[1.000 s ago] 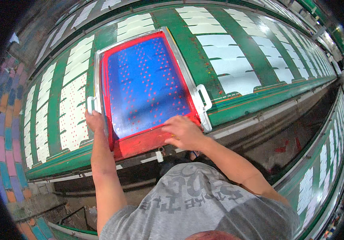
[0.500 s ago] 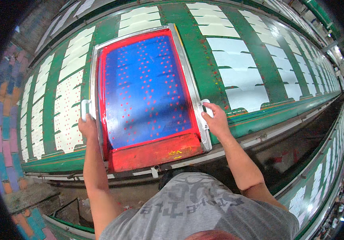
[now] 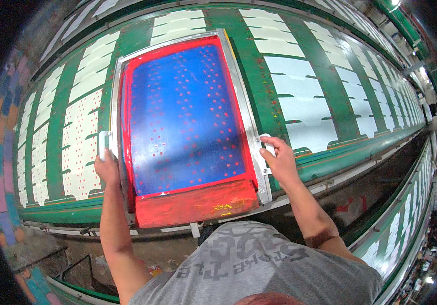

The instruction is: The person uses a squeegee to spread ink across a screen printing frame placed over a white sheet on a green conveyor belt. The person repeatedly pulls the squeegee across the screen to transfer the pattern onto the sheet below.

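A metal-framed printing screen (image 3: 239,86) with blue mesh, red dots and a red-inked border lies on a long green table (image 3: 330,91). My left hand (image 3: 107,166) grips the white handle (image 3: 104,141) on the frame's left side. Over on the frame's right side, my right hand (image 3: 279,158) grips the white handle (image 3: 267,142). A band of red ink (image 3: 195,204) covers the screen's near end. White fabric pieces (image 3: 300,109) to the right are plain; those on the left (image 3: 78,147) carry red dots.
The green table runs far to the left and right, lined with rows of white pieces. A second green table (image 3: 406,213) with white pieces runs at the lower right. Between them lies a dark aisle floor (image 3: 361,198). Coloured cloth (image 3: 0,168) hangs at the far left.
My right hand left the red near end of the screen and took the right handle. The screen has shifted to the right along the table, uncovering more dotted pieces on the left.
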`<state>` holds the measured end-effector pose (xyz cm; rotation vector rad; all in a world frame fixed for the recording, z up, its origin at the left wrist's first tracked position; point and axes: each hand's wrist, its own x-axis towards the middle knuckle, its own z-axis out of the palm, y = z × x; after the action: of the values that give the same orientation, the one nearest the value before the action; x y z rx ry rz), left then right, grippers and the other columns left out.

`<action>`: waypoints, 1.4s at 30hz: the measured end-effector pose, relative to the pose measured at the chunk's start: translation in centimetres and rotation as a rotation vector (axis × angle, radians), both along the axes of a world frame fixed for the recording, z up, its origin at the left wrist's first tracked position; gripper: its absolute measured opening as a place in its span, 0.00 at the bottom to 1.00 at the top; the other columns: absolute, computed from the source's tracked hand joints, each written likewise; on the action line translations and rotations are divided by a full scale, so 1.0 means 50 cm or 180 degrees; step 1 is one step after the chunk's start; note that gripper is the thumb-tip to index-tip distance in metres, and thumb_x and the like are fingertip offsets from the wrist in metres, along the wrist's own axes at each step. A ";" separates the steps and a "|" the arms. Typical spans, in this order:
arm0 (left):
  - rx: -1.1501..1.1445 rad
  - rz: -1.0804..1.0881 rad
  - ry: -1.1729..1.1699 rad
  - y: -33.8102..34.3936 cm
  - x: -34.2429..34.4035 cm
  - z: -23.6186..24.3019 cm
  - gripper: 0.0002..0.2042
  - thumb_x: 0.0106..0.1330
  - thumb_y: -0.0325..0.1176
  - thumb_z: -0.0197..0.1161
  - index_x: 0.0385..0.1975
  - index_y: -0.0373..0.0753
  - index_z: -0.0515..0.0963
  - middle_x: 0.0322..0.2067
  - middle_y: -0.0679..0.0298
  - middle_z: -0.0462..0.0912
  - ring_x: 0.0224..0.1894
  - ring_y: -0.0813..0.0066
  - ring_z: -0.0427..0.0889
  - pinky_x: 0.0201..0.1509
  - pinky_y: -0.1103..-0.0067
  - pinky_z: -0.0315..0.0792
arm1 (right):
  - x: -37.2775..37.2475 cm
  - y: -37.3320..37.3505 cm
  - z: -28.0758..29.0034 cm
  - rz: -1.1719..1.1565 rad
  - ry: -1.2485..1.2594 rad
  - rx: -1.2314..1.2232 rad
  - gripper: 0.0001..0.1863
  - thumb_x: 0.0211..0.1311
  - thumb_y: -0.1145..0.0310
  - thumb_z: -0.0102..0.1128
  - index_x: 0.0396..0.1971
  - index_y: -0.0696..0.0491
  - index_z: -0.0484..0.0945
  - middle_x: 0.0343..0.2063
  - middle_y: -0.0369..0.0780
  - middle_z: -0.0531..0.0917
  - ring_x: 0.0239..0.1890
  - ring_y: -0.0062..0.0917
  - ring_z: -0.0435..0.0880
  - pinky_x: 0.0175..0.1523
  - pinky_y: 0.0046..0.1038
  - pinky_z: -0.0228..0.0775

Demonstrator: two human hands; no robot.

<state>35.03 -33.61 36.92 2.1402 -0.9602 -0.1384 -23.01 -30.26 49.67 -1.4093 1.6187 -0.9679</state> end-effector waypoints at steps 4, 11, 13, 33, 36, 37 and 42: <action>0.0112 0.0017 0.0126 -0.007 -0.004 0.031 0.21 0.77 0.44 0.68 0.41 0.25 0.86 0.31 0.51 0.89 0.31 0.65 0.85 0.37 0.65 0.78 | -0.013 0.002 0.041 0.0062 -0.0388 -0.0261 0.19 0.65 0.70 0.72 0.55 0.55 0.87 0.52 0.46 0.88 0.59 0.37 0.85 0.68 0.36 0.74; -0.0332 -0.0105 0.0855 -0.065 -0.141 0.078 0.20 0.78 0.45 0.68 0.42 0.29 0.87 0.30 0.59 0.88 0.31 0.72 0.84 0.36 0.70 0.77 | -0.165 -0.057 0.078 0.0125 0.0634 -0.0314 0.19 0.66 0.66 0.73 0.56 0.53 0.87 0.52 0.49 0.88 0.59 0.43 0.86 0.65 0.39 0.76; -0.0181 0.0030 0.0639 -0.093 -0.216 0.094 0.19 0.79 0.45 0.67 0.42 0.31 0.87 0.30 0.63 0.87 0.30 0.74 0.84 0.35 0.70 0.77 | -0.244 -0.081 0.074 0.0176 0.0882 -0.0136 0.20 0.67 0.63 0.73 0.57 0.52 0.87 0.54 0.50 0.87 0.60 0.44 0.85 0.66 0.39 0.76; -0.0317 -0.0055 0.1507 -0.099 -0.983 0.114 0.17 0.80 0.39 0.64 0.42 0.26 0.86 0.32 0.56 0.88 0.35 0.70 0.84 0.43 0.67 0.77 | -0.943 -0.137 -0.004 -0.0441 0.0448 0.0345 0.22 0.67 0.67 0.69 0.59 0.58 0.87 0.58 0.47 0.89 0.65 0.33 0.85 0.73 0.34 0.69; -0.0810 -0.0097 0.1546 -0.105 -1.024 0.108 0.17 0.80 0.38 0.65 0.41 0.26 0.85 0.33 0.52 0.89 0.36 0.67 0.85 0.44 0.65 0.78 | -0.981 -0.130 -0.006 -0.0468 0.0432 0.0417 0.21 0.68 0.68 0.68 0.59 0.57 0.87 0.58 0.46 0.89 0.65 0.33 0.84 0.73 0.36 0.68; -0.0979 -0.0130 0.1605 -0.106 -1.032 0.107 0.17 0.80 0.38 0.65 0.41 0.26 0.85 0.33 0.52 0.89 0.36 0.67 0.85 0.44 0.66 0.78 | -0.991 -0.128 -0.006 -0.0425 0.0461 0.0422 0.21 0.68 0.68 0.68 0.60 0.57 0.87 0.58 0.46 0.89 0.64 0.34 0.84 0.73 0.36 0.68; -0.0671 -0.0065 0.1419 -0.100 -1.059 0.109 0.17 0.78 0.38 0.66 0.44 0.24 0.85 0.35 0.50 0.90 0.38 0.66 0.86 0.48 0.67 0.78 | -1.029 -0.119 0.000 -0.0336 0.0382 0.0570 0.22 0.68 0.68 0.67 0.60 0.56 0.86 0.59 0.46 0.88 0.64 0.35 0.83 0.73 0.37 0.67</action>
<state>-17.90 -38.61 42.36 1.8005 -0.6991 -0.4808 -74.46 -36.19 49.65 -1.2913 1.8361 -0.7876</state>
